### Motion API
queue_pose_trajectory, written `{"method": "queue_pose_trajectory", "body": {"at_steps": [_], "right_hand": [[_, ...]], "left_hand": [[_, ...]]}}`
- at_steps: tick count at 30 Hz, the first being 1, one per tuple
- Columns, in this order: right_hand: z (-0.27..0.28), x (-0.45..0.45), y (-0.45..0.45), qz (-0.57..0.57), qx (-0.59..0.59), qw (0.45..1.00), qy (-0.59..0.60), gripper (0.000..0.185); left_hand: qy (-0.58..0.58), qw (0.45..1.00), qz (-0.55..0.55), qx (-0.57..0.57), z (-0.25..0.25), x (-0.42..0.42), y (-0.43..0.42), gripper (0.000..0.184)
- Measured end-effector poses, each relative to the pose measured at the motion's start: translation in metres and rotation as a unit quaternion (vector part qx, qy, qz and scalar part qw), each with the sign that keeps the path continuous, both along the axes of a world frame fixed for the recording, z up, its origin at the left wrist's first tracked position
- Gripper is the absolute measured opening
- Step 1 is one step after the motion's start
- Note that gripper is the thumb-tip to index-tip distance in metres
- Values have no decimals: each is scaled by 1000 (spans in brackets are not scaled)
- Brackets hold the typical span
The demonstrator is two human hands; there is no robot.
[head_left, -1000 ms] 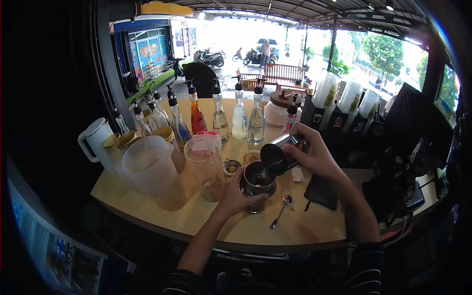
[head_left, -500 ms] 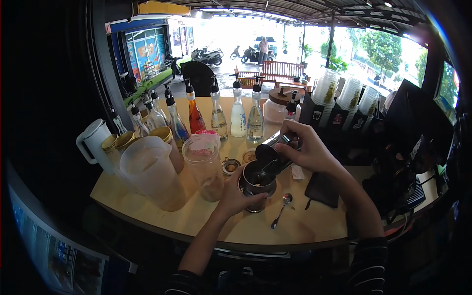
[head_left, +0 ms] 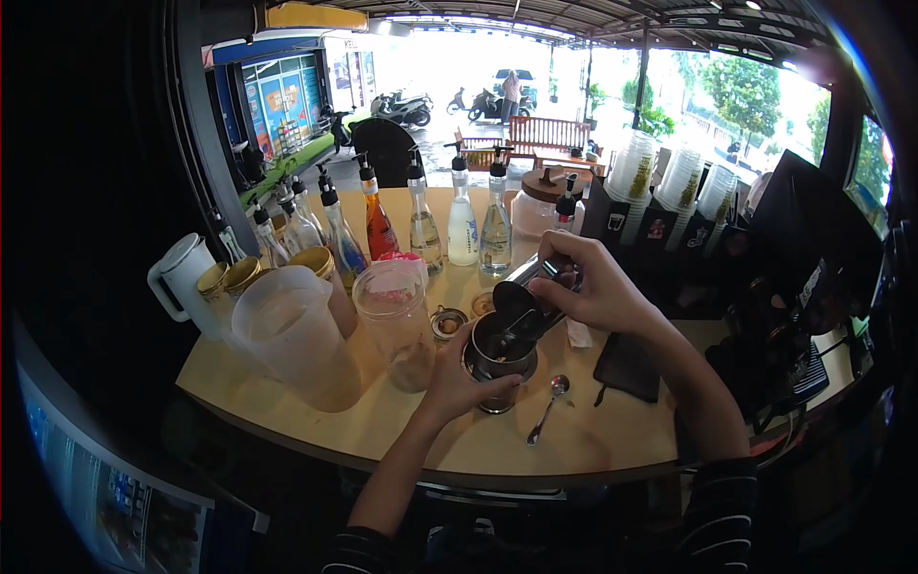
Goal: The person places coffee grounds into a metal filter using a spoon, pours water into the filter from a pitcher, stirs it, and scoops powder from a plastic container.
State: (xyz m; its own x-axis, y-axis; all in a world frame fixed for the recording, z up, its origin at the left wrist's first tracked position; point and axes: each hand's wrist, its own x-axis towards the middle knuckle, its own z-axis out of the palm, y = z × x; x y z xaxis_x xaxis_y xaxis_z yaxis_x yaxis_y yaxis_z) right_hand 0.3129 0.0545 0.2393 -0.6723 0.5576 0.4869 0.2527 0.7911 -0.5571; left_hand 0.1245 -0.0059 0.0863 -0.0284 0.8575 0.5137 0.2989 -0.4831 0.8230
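My left hand [head_left: 465,380] is wrapped around a metal drip coffee filter [head_left: 526,366], a cylinder with a wide flange, upright on the counter; what lies beneath it is partly hidden by my fingers. Above its mouth, my right hand [head_left: 598,282] grips a small metal jug [head_left: 547,319] by its handle side. The jug tips down to the left, its dark round lid [head_left: 514,302] swung open and its lip at the filter's rim. Whether liquid is flowing cannot be made out. A metal spoon [head_left: 548,411] lies right of the filter, near a dark folded cloth [head_left: 627,368].
Left of my hands stand a clear jar [head_left: 394,330], a large frosted pitcher [head_left: 287,320] and a white jug [head_left: 187,277]. Pump bottles [head_left: 463,230] line the back. A small metal lid [head_left: 447,323] lies near the jar. Stacked plastic cups [head_left: 633,167] stand at the right.
The jug and my right hand have shifted slightly left, and the jug's lip sits a little lower over the filter. My left hand keeps its hold.
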Motion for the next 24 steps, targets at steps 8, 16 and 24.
{"method": "queue_pose_trajectory", "body": {"at_steps": [8,16,24], "right_hand": [[-2,5,3,0,2,1000,-1,24],[-2,7,3,-10,-11,1000,7,25],[0,6,7,-10,21,1000,11,27]], "left_hand": [[-9,1000,-8,-9,0,0,1,83],[-9,1000,-9,-12,0,1,0,83],[-6,1000,-11,-11,0,0,1,82]]}}
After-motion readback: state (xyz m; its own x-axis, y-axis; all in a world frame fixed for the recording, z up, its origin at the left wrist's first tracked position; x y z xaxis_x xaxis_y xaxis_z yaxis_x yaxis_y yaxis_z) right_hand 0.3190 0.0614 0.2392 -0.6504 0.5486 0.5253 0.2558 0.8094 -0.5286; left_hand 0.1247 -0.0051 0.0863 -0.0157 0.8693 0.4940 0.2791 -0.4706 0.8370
